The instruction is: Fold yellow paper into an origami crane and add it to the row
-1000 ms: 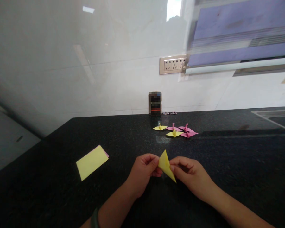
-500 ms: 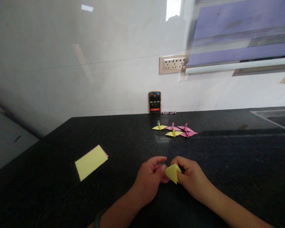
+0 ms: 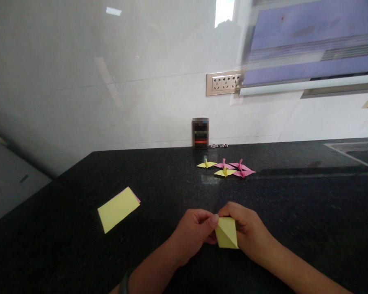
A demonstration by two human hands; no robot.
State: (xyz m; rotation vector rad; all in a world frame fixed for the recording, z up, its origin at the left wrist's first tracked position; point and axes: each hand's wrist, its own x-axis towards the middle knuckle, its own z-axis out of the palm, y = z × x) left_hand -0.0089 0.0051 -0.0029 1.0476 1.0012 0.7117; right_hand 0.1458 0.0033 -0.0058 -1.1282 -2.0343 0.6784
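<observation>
A folded piece of yellow origami paper is held between my two hands above the dark counter. My left hand pinches its upper left corner, thumb on top. On the other side, my right hand grips the right edge with its fingers curled behind the paper, so the fingertips are partly hidden. A diagonal crease runs across the face towards the lower right corner. Beyond my hands stand several folded paper cranes, among them a yellow crane and a pink crane.
A stack of yellow and pink paper sheets lies to the left on the black counter. A phone leans against the wall beside a beaded strap. Wall sockets sit above. A framed recess is at the right.
The yellow paper has turned and now shows a wider, squarer face. My left fingers, spread apart before, have closed with the thumb on its corner.
</observation>
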